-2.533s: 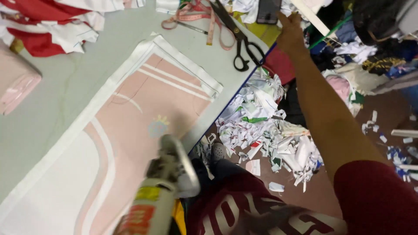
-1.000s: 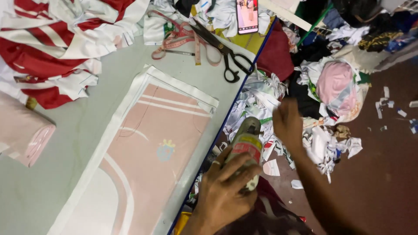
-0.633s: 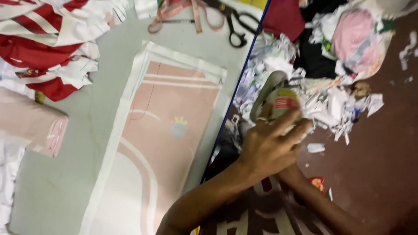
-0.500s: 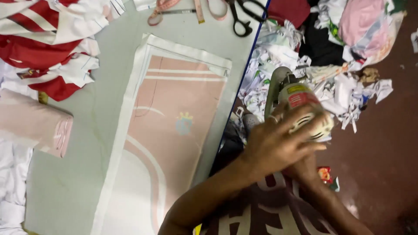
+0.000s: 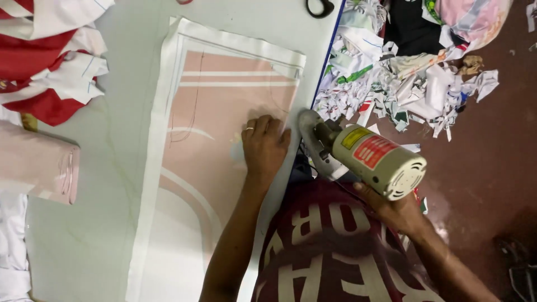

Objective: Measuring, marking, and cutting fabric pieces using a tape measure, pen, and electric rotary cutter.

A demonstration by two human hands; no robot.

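The pink fabric panel [image 5: 218, 140] lies flat along the tabletop [image 5: 106, 184], a long piece with white borders, two thin white stripes across its far end and a broad white curve sweeping through its near half. Its right edge runs just beside the tabletop's blue-trimmed right edge. The left hand [image 5: 264, 146] rests palm down on it, fingers spread and released, with a ring on one finger, close to that right edge. Just right of it, the electric cloth cutter [image 5: 363, 156] sits at the tabletop's edge: a cream, cylinder-shaped motor with a yellow and a red label and a vented end cap, its round metal front end touching the fabric's border. The right hand [image 5: 391, 210] is clenched around the cutter from below, near its rear.

The tabletop is pale grey-green. At its far left lie heaped red and white garments [image 5: 45, 61]; a folded pink cloth [image 5: 39, 168] sits at the left edge. Black scissor handles [image 5: 320, 6] show at the far edge. Right of the tabletop, on a dark reddish floor [image 5: 492, 168], lies a pile of white and coloured fabric scraps [image 5: 403, 84].
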